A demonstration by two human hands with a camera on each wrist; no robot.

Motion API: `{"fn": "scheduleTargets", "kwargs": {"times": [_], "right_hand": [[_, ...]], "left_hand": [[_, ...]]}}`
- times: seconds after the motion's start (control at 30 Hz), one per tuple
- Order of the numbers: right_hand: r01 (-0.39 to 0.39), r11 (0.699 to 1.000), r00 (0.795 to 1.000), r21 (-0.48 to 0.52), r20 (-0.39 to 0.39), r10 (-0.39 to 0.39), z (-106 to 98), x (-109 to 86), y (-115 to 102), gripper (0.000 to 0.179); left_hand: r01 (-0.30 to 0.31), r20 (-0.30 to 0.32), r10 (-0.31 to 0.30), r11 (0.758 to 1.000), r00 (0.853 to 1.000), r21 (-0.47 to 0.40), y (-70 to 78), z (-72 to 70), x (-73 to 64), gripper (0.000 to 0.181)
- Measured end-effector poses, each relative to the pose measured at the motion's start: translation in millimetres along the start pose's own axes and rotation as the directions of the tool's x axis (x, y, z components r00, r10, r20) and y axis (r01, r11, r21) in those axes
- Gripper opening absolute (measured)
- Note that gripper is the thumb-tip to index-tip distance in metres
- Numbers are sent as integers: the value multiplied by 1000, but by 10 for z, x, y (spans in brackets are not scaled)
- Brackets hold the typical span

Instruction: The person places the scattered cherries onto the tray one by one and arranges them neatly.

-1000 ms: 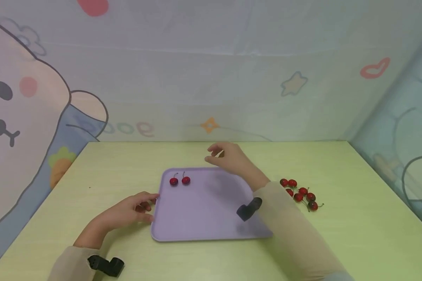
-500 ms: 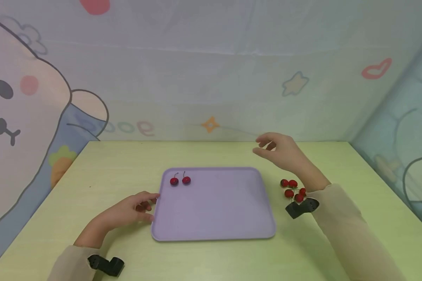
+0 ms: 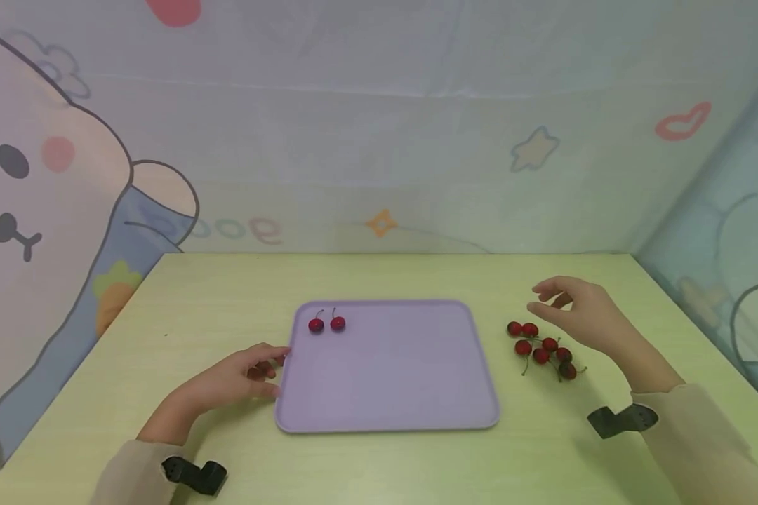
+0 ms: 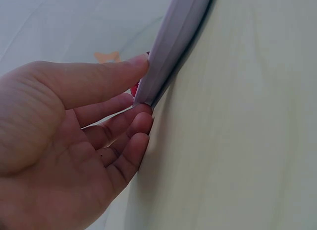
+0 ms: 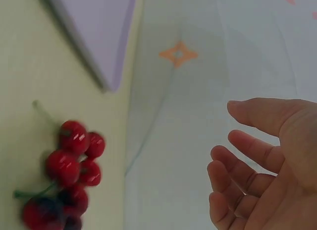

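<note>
A lilac tray (image 3: 391, 379) lies on the table, with two dark red cherries (image 3: 316, 325) near its far left corner, stems upward. My left hand (image 3: 234, 375) rests beside the tray's left edge. In the left wrist view its thumb and fingertips touch the tray's outer side wall (image 4: 171, 46), fingers loosely bent. To the right of the tray lies a bunch of several cherries (image 3: 541, 356) with green stems, also large in the right wrist view. Just above and right of that bunch hovers my right hand (image 3: 587, 319), fingers relaxed and apart from the thumb, holding nothing.
The pale yellow-green table (image 3: 379, 466) extends around the tray. Behind it hangs a printed cloth backdrop (image 3: 379, 140). Each wrist wears a small black camera, one on the left sleeve (image 3: 126, 473) and one on the right.
My right hand has moved from over the tray's far edge rightward, then down toward the cherry bunch, uncovering the tray's right side. The left hand stays at the tray's left edge.
</note>
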State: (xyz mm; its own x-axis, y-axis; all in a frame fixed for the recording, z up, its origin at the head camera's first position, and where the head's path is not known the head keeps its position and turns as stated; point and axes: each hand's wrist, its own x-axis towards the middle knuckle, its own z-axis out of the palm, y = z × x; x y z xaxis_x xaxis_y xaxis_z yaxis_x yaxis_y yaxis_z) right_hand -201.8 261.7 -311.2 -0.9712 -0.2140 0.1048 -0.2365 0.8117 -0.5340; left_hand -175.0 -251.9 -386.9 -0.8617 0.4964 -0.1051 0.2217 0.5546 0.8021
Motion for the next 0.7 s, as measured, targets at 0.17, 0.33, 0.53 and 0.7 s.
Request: {"fn": "scheduleTargets", "kwargs": {"times": [0.17, 0.33, 0.53, 0.7], "right_hand": [[-33, 999, 999, -11, -9, 33, 46, -186, 250, 46], [-63, 998, 998, -8, 5, 63, 148, -308, 429, 44], [-86, 996, 996, -26, 19, 86, 280, -408, 558, 40], [-110, 994, 993, -30, 51, 111, 337, -442, 640, 38]], "left_hand": [[3, 3, -3, 1000, 1000, -9, 19, -6, -3, 69], [3, 4, -3, 1000, 1000, -18, 17, -7, -13, 69], [6, 6, -6, 1000, 1000, -18, 32, -14, -21, 69], [4, 4, -4, 1000, 1000, -18, 33, -15, -21, 69]]}}
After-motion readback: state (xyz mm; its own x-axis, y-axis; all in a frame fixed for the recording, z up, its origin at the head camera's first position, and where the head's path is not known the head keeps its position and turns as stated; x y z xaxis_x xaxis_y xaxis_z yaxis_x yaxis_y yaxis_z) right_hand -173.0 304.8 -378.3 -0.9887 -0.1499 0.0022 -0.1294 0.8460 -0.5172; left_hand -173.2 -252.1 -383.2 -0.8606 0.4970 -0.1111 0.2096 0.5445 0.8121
